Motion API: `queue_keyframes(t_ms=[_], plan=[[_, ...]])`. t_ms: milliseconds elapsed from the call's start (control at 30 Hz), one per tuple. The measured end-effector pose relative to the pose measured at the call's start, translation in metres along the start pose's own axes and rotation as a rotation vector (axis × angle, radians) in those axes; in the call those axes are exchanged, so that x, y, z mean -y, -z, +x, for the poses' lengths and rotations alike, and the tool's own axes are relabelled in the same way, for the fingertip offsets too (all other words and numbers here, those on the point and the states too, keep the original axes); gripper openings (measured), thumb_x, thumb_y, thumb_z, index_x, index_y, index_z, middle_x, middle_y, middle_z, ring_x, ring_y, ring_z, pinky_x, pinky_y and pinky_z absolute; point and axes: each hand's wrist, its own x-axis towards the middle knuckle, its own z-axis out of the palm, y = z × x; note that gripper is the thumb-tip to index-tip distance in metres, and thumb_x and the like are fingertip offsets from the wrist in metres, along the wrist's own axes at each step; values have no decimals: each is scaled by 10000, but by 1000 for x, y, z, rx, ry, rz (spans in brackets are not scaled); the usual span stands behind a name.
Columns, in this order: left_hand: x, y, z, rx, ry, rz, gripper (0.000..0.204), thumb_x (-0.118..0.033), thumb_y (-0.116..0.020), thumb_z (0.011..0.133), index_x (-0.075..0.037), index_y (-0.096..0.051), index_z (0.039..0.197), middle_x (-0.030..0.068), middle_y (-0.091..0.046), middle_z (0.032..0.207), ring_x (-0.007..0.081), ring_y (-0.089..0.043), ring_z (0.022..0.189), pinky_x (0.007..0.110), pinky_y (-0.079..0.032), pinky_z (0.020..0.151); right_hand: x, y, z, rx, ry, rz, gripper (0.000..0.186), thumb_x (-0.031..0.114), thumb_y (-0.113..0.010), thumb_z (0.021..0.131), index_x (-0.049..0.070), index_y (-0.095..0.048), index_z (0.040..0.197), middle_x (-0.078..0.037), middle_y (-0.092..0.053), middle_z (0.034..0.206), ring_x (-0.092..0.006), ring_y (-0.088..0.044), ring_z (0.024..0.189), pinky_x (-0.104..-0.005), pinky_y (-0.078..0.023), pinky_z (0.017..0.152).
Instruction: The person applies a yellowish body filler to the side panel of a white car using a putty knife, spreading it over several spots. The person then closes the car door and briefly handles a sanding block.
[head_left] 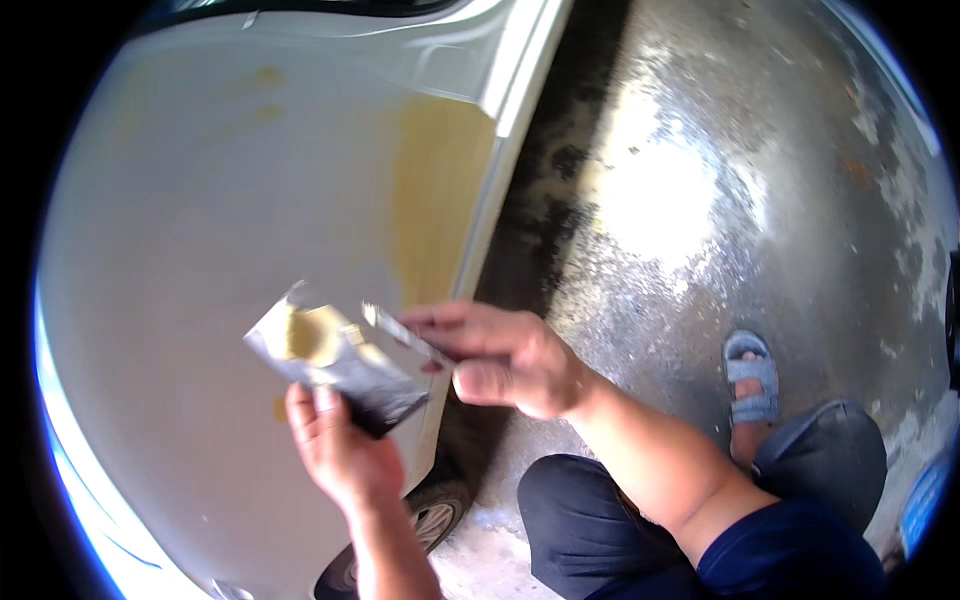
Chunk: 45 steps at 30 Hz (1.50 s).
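My left hand [340,450] grips a thin, rectangular grey metal plate [365,372] from below, a blob of pale yellow paste [303,335] spread on its upper part. My right hand [510,365] is closed on a narrow, flat spreading tool [408,332], held just beside the plate with some pale paste at its tip. Both are held over a light silver car panel [180,230], which has a long yellowish patch [425,200] near its right edge and smaller yellow smears toward the top.
A car wheel [433,522] shows low beside the panel. The concrete floor [800,200] to the right has a bright glare. My legs [570,510] and sandalled foot [752,395] are at lower right. A blue object [925,500] lies at the far right edge.
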Motion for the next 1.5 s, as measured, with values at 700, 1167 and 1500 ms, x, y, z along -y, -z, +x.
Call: queue_keyframes(t_ms=[700,1167,1500], plan=[[-10,1,9,128,-371,209,290,-15,-501,949,-1,-500,1239,89,-615,1056,146,-587,967,310,-469,905,16,9,-1,52,189,-1155,320,199,-688,797,64,-657,1084,-81,-581,1227,-320,-505,1155,-433,-423,941],[-166,177,135,-136,-1077,836,499,-168,-821,737,25,-609,1146,192,-545,1245,327,-604,1081,401,-587,815,-67,163,58,-520,-128,-383,486,327,-466,986,72,-425,1398,-81,-477,1373,-189,-453,1237,-358,-389,1000],[-175,177,132,-101,-1517,1746,503,-258,-785,782,31,-598,1148,196,-561,1209,355,-628,1024,410,-589,788,-95,180,88,-568,56,-725,481,300,-489,954,-14,-484,1317,-182,-485,1372,-328,-433,1274,-384,-347,1065]])
